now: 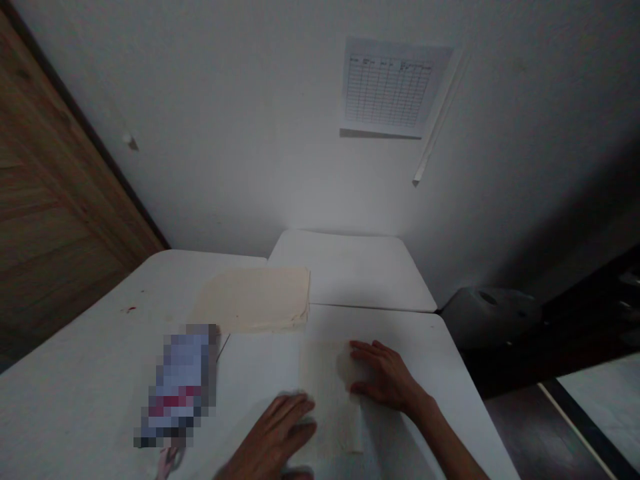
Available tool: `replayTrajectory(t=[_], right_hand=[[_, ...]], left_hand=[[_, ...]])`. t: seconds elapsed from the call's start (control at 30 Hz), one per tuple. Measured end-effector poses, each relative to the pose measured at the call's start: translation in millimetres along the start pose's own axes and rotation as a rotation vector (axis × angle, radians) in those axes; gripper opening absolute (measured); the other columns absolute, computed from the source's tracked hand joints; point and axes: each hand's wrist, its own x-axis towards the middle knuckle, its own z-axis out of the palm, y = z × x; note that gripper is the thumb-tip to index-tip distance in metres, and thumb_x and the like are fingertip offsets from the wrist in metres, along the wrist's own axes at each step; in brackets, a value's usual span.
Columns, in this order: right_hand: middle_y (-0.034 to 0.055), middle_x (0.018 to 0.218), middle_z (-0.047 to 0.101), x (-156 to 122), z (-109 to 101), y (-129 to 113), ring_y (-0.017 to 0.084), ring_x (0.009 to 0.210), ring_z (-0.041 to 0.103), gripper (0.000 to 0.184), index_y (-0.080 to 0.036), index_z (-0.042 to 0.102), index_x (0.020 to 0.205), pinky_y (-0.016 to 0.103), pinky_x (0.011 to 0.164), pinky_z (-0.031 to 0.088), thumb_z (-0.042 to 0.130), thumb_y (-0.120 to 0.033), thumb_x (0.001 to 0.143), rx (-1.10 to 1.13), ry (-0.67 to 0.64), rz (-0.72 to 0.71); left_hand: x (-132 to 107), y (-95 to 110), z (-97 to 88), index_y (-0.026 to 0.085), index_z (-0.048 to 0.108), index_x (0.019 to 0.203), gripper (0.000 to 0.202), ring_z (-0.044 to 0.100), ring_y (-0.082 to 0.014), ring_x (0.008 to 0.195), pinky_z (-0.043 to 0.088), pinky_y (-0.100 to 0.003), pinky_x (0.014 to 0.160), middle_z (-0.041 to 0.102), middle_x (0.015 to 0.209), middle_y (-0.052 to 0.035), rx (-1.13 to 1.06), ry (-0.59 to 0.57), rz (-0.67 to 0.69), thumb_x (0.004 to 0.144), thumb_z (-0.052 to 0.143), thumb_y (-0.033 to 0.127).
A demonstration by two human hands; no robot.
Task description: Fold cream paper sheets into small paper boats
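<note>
A pale cream sheet (327,387) lies flat on the white table (90,373) in front of me. My right hand (385,377) rests on the sheet's right edge, fingers spread and pointing left. My left hand (275,437) presses on the sheet's lower left part, fingers stretched out to the right and slightly blurred. Neither hand grips anything. Behind the sheet, a stack of similar cream sheets (253,299) sits on the table.
A blurred-out object (177,387) lies left of my hands, with something pinkish (167,460) below it. A second white table (350,267) stands against the wall. A printed chart (387,87) hangs above. A wooden door (45,200) is left, a grey bin (487,313) right.
</note>
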Motion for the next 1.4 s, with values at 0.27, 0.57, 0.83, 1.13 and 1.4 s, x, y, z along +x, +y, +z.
replayTrajectory(t=[0.27,0.57,0.83,1.13,1.4], right_hand=[[0.0039,0.137,0.052,-7,-6,-11,0.026,0.118,0.053,0.038,-0.026,0.063,0.114,0.044,0.107,0.031,0.066,-0.034,0.077,-0.03,0.053,-0.045],[0.0044,0.129,0.058,-29,-1,-30,0.025,0.107,0.053,0.043,-0.025,0.063,0.112,0.04,0.094,0.041,0.058,-0.014,0.07,0.042,0.11,-0.157],[0.003,0.077,0.062,-16,-8,-47,0.018,0.074,0.055,0.028,-0.02,0.066,0.076,0.029,0.069,0.044,0.063,-0.047,0.082,0.483,0.342,0.103],[0.0076,0.078,0.07,-5,11,-38,0.023,0.069,0.064,0.051,-0.015,0.063,0.102,0.03,0.059,0.048,0.072,-0.056,0.073,1.127,0.294,0.344],[0.0092,0.078,0.072,-8,21,-34,0.023,0.064,0.066,0.057,-0.014,0.062,0.105,0.03,0.054,0.05,0.073,-0.058,0.07,1.126,0.296,0.403]], left_hand=[[11,9,-2.6,0.019,0.065,0.106,0.021,0.061,-0.0195,0.108,0.046,-0.029,0.096,0.068,0.112,-0.005,0.214,0.161,0.14,0.09,0.057,0.03],[7,12,11.4,0.02,0.066,0.107,0.021,0.067,-0.0147,0.094,0.05,-0.023,0.088,0.073,0.1,-0.0014,-0.035,0.405,0.017,0.093,0.051,0.018],[63,6,-26.5,0.018,0.07,0.099,0.041,0.062,-0.0166,0.059,0.05,-0.023,0.052,0.07,0.075,-0.0048,-0.975,0.503,-0.722,0.08,0.062,0.054],[81,-9,-8.1,0.012,0.072,0.077,0.044,0.05,-0.0121,0.045,0.043,-0.022,0.041,0.056,0.053,-0.0002,-1.237,0.367,-0.909,0.07,0.068,0.056],[80,0,-7.1,0.014,0.073,0.073,0.041,0.052,-0.0133,0.046,0.043,-0.022,0.039,0.059,0.052,-0.0011,-1.221,0.356,-0.994,0.065,0.07,0.055]])
